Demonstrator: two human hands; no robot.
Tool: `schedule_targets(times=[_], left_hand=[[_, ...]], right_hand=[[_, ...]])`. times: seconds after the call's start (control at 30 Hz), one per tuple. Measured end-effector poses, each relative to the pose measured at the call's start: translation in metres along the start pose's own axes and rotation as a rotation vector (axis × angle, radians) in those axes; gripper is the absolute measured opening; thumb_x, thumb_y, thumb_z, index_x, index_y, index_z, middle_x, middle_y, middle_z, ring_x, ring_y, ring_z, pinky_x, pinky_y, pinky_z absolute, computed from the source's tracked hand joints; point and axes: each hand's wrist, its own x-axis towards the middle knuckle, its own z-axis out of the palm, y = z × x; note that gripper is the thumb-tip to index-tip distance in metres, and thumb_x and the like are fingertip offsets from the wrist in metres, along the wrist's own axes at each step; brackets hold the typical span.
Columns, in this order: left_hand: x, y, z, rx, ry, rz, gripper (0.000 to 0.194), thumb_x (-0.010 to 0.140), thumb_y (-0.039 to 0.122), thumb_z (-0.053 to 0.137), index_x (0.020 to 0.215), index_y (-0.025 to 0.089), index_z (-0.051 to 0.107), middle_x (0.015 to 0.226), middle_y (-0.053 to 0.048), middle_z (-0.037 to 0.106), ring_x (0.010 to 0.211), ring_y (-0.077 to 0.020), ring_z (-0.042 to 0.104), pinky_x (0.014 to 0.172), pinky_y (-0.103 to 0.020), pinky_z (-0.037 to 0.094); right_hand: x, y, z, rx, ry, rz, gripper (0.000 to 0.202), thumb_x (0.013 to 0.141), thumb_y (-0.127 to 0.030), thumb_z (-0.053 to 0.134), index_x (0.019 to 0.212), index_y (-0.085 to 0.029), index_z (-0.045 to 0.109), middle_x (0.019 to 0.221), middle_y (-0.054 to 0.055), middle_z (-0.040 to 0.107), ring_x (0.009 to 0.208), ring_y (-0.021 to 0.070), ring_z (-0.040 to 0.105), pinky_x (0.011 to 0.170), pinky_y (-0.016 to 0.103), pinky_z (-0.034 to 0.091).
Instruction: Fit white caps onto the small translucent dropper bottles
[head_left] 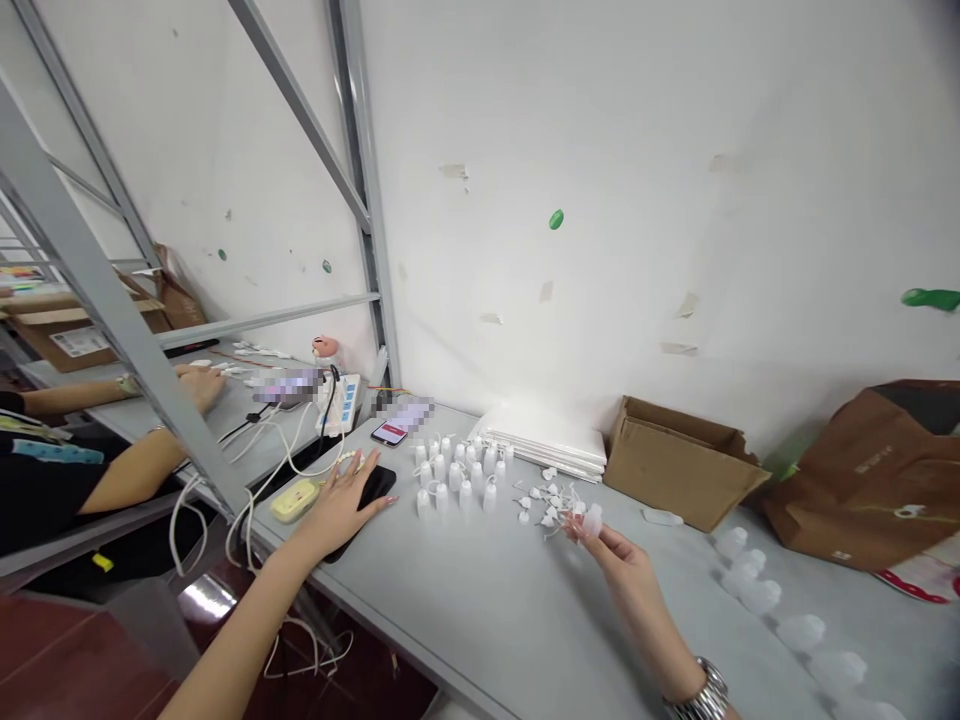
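My left hand (pixel 341 515) lies with fingers stretched over a flat black object, probably a phone (pixel 379 484), at the table's left edge. Between the fingertips of my right hand (pixel 622 565) is a small translucent white bottle (pixel 592 519), held just in front of a loose pile of white caps with thin straps (pixel 553 497). Several small white capped bottles (pixel 466 492) stand upright in a group between my hands. Along the right side, more translucent bottles without visible caps (pixel 801 631) form a row.
Behind the bottles are a lit phone (pixel 391 430), a stack of white sheets (pixel 551 440), an open cardboard box (pixel 679 465) and a brown paper bag (pixel 862 480). A yellow case (pixel 295 500), cables and a power strip (pixel 337 405) lie left. Beyond the metal post is another person's arm (pixel 135 480).
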Motion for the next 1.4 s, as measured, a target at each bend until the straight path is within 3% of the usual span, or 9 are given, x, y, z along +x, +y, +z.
schedule_targets(times=[0.17, 0.43, 0.6, 0.87, 1.0, 1.1, 1.4], left_hand=[[0.006, 0.004, 0.002, -0.023, -0.019, 0.049, 0.075, 0.079, 0.059, 0.035, 0.14, 0.022, 0.013, 0.142, -0.012, 0.032, 0.134, -0.0275, 0.015, 0.105, -0.048, 0.017], [-0.012, 0.01, 0.002, -0.065, -0.076, 0.019, 0.075, 0.08, 0.058, 0.034, 0.14, 0.021, 0.009, 0.142, -0.011, 0.032, 0.132, -0.0273, 0.023, 0.105, -0.046, 0.02], [-0.013, 0.013, 0.001, -0.044, -0.012, 0.02, 0.078, 0.079, 0.058, 0.035, 0.141, 0.023, 0.002, 0.143, -0.013, 0.029, 0.133, -0.0299, 0.015, 0.104, -0.05, 0.019], [-0.013, -0.009, 0.005, -0.016, 0.089, -0.027, 0.079, 0.081, 0.056, 0.035, 0.14, 0.018, -0.001, 0.145, -0.015, 0.024, 0.134, -0.0282, 0.015, 0.105, -0.047, 0.018], [-0.013, -0.008, 0.007, 0.02, 0.016, 0.039, 0.072, 0.082, 0.055, 0.031, 0.14, 0.018, 0.011, 0.146, -0.013, 0.023, 0.135, -0.0277, 0.009, 0.106, -0.048, 0.016], [-0.01, -0.005, 0.013, 0.06, -0.073, 0.111, 0.062, 0.084, 0.054, 0.027, 0.138, 0.024, 0.02, 0.147, -0.008, 0.021, 0.135, -0.0276, 0.008, 0.105, -0.05, 0.013], [-0.009, -0.007, 0.02, 0.081, -0.101, 0.117, 0.063, 0.082, 0.056, 0.03, 0.137, 0.027, 0.021, 0.145, -0.005, 0.025, 0.134, -0.025, 0.017, 0.105, -0.047, 0.016]], right_hand=[[-0.001, 0.0, 0.001, -0.029, -0.019, 0.004, 0.04, 0.062, -0.047, 0.07, 0.088, -0.017, 0.072, 0.105, 0.009, 0.068, 0.11, 0.0336, 0.053, 0.099, 0.045, 0.034], [-0.003, -0.005, 0.003, -0.044, -0.011, 0.017, 0.041, 0.061, -0.049, 0.07, 0.087, -0.017, 0.072, 0.104, 0.009, 0.068, 0.109, 0.0333, 0.054, 0.098, 0.043, 0.036], [-0.003, -0.006, 0.002, -0.035, -0.011, 0.022, 0.039, 0.061, -0.047, 0.07, 0.088, -0.018, 0.072, 0.103, 0.008, 0.069, 0.108, 0.033, 0.054, 0.098, 0.043, 0.036], [-0.001, -0.005, 0.001, -0.046, -0.003, 0.025, 0.04, 0.061, -0.048, 0.069, 0.089, -0.019, 0.073, 0.103, 0.008, 0.069, 0.107, 0.0335, 0.055, 0.097, 0.044, 0.037], [-0.001, -0.004, 0.001, -0.056, -0.005, 0.036, 0.04, 0.061, -0.049, 0.07, 0.088, -0.019, 0.073, 0.103, 0.007, 0.069, 0.108, 0.0329, 0.055, 0.098, 0.043, 0.036], [-0.001, -0.003, 0.001, -0.068, -0.005, 0.035, 0.041, 0.062, -0.049, 0.069, 0.089, -0.019, 0.072, 0.104, 0.008, 0.069, 0.108, 0.0326, 0.055, 0.098, 0.043, 0.036], [0.002, -0.001, 0.0, -0.069, 0.014, 0.023, 0.042, 0.06, -0.051, 0.069, 0.086, -0.019, 0.073, 0.101, 0.008, 0.069, 0.108, 0.0342, 0.054, 0.097, 0.045, 0.037]])
